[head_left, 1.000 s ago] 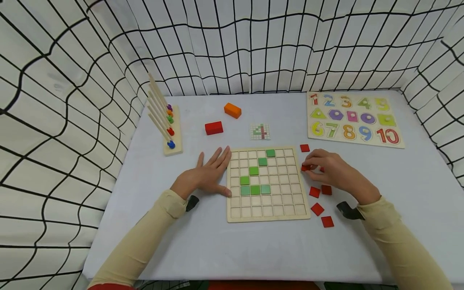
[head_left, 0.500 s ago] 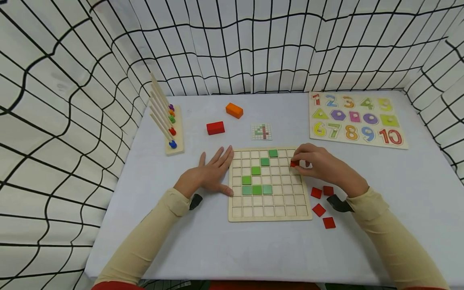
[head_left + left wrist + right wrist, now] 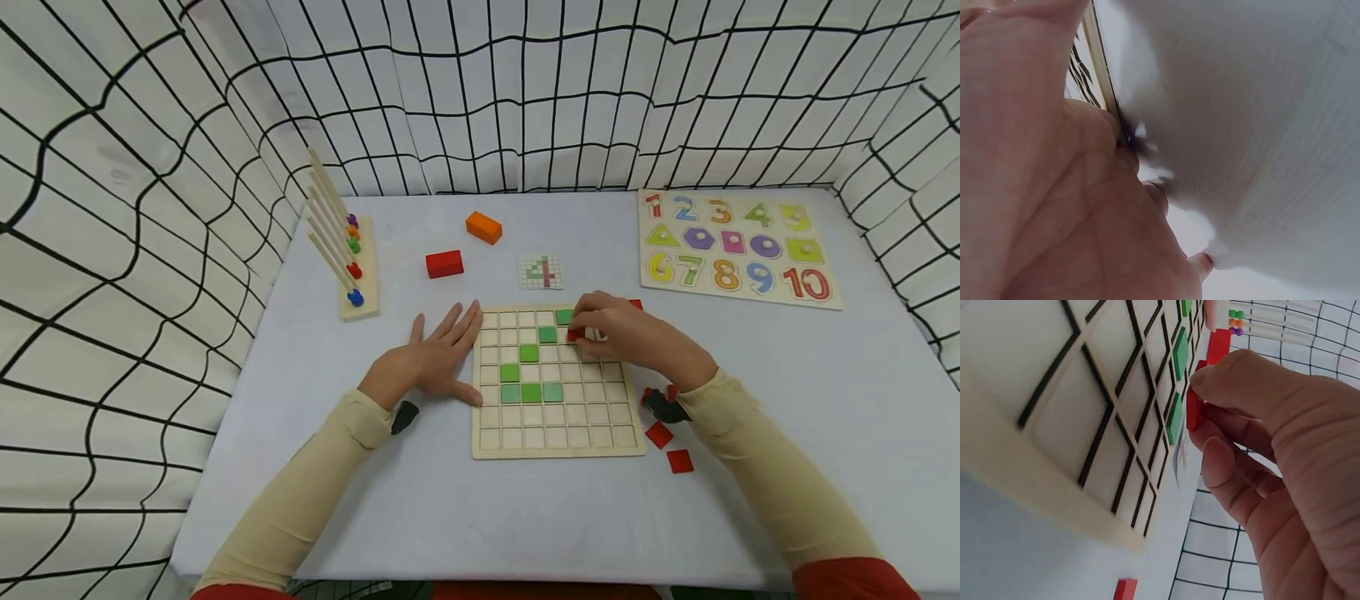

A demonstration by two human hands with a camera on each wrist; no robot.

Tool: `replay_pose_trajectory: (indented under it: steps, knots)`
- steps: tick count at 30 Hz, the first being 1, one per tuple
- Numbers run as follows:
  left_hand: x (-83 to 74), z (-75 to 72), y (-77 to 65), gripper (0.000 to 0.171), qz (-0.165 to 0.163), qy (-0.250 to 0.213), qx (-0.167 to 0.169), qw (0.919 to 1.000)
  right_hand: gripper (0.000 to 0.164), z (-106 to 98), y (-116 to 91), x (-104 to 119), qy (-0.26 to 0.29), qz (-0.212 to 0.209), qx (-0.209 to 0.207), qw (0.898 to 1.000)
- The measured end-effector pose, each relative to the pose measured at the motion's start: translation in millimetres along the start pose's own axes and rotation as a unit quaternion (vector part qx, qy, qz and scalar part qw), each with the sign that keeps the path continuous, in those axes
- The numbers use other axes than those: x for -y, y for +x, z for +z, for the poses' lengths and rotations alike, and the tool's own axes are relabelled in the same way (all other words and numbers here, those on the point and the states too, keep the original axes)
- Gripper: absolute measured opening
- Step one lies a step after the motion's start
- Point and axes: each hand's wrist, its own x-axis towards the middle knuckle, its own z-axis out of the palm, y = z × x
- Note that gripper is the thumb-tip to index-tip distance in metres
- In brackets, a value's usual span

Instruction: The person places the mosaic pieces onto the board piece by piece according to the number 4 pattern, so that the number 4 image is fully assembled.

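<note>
Right of the grid board [image 3: 533, 437] we have loose red tiles [image 3: 680, 461], seemingly yet to place, with seven green tiles [image 3: 531, 392] in it, our left hand [image 3: 422, 367] spreading its fingers wide at its left edge, our right hand [image 3: 636, 333] pinching one red tile [image 3: 1193, 409] over its far half.

So a second ago my right hand [image 3: 637, 335] had the red tile [image 3: 572, 335] pinched just outside the board's right edge. Half a second ago it was up at that edge, and now I've got it well in over the board [image 3: 558, 453], near the far edge, close beside the second-row green tile [image 3: 547, 335]. My hand has cleared part of the far red tile [image 3: 636, 304], so that's peeking out again. Meanwhile my black wrist strap [image 3: 666, 407] now partly covers two others, and more red sleeve [image 3: 855, 579] shows over the tabletop's near right corner.
</note>
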Motion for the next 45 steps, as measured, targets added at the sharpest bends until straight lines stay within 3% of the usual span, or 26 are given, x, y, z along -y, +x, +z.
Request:
replay_pose_trajectory:
  steps: [4,9,18,24,31,41,45]
  knots:
    - [2.7,3.8,4.3,0.136,0.004,-0.005,-0.003,1.0000,0.009,9.3,12.3,-0.4,-0.010,-0.034,-0.004,0.999]
    - [6.7,8.8,10.6,0.139,-0.006,-0.007,-0.004,1.0000,0.010,17.4,16.1,-1.5,0.003,-0.023,-0.010,1.000]
    - [-0.5,1.2,0.4,0.136,0.000,-0.002,0.001,1.0000,0.012,15.1,10.0,-2.2,0.004,-0.031,-0.018,0.999]
    - [-0.7,0.4,-0.2,0.136,-0.001,-0.006,0.002,1.0000,0.014,2.4,1.6,-9.5,0.008,-0.009,-0.020,1.000]
    - [1.6,0.2,0.0,0.136,0.000,0.002,0.000,1.0000,0.020,-8.5,-6.8,-18.8,0.016,0.042,0.019,0.999]
    - [-0.2,0.4,-1.8,0.137,-0.003,0.004,-0.003,1.0000,0.031,-20.7,-19.3,-29.2,0.003,0.075,0.029,0.997]
    - [-0.8,-0.6,-1.8,0.136,-0.002,0.004,-0.003,1.0000,0.028,-21.5,-24.2,-36.3,0.001,0.078,0.022,0.997]
